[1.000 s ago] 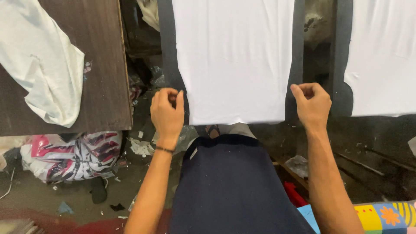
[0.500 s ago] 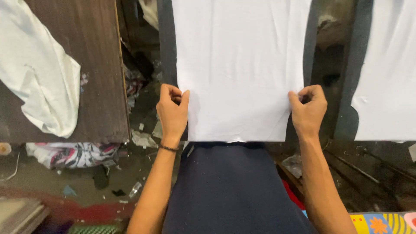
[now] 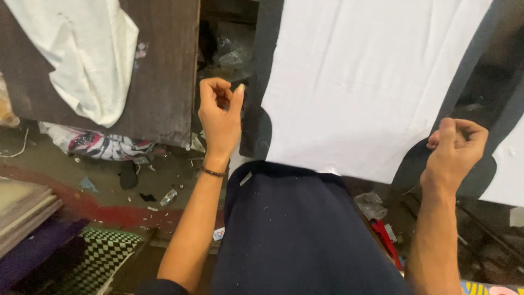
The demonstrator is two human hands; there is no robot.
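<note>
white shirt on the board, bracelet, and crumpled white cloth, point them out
white shirt (image 3: 365,82), head view, middle of the flat fabric
bracelet (image 3: 213,172), head view, band on the wrist
crumpled white cloth (image 3: 87,60), head view, its middle
</note>
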